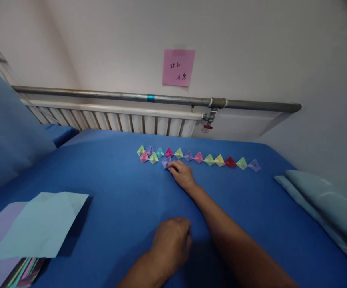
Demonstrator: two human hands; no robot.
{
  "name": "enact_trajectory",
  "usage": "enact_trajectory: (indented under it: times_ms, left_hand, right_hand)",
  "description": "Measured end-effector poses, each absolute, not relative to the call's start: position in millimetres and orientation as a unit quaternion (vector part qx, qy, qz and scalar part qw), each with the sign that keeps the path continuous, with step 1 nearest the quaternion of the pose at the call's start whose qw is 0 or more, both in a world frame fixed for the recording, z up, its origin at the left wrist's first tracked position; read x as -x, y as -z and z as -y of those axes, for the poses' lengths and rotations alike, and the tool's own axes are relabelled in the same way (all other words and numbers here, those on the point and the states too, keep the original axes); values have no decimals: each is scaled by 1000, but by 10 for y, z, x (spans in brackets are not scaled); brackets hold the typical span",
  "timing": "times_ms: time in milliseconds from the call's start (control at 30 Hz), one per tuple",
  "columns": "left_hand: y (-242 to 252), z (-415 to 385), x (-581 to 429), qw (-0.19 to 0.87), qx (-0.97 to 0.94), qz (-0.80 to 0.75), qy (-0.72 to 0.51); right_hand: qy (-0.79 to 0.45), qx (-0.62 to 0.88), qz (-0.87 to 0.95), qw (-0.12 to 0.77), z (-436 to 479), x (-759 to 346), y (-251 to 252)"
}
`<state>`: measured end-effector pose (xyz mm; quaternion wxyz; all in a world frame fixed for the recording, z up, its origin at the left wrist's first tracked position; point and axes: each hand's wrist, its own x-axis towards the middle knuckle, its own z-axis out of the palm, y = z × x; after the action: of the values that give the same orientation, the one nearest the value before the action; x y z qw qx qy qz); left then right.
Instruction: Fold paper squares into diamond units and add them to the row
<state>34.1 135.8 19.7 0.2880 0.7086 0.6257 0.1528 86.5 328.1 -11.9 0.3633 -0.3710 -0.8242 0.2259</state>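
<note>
Nearest the camera, the left hand (173,242) is blurred above the blue-covered surface (116,192), its fingers curled inward; I cannot tell whether they close fully or hold anything. Off to its left lie a pale blue paper sheet (44,224) and a lavender paper sheet (2,224), with the coloured edges of a paper stack (26,272) showing below them. These look like unfolded stock, though whether any of it is meant for use is not shown.

Farther out, the right hand (181,172) pinches the purple origami diamond (165,162) by its right edge, between thumb and forefinger. That piece sits at the front row, a gap short of the lime-green origami diamond (153,158), which stands beside the pink origami diamond (144,157). Just behind runs the back row of origami diamonds (209,159), twelve by my count, from lime at the left end to lavender at the right.

So the long line appears complete or nearly so, while the shorter one has two pieces in place and a third at the fingertips, its spacing probably not yet settled. If both rows are to match, most of the front one remains. Beyond are the white radiator (116,109) and the pink note (178,68) on the wall.
</note>
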Motion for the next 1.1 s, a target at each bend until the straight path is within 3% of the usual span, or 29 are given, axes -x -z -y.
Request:
enact_trajectory:
  times_ms: [200,1100]
  left_hand:
    - [-225,-1361,-396,247,-726,-636,-85]
    - [-52,-1333,-410,220,-726,-635,-148]
  right_hand:
    - [-214,365,837,348,-3528,-714,156]
    - [-174,425,806,373,-3366,-819,164]
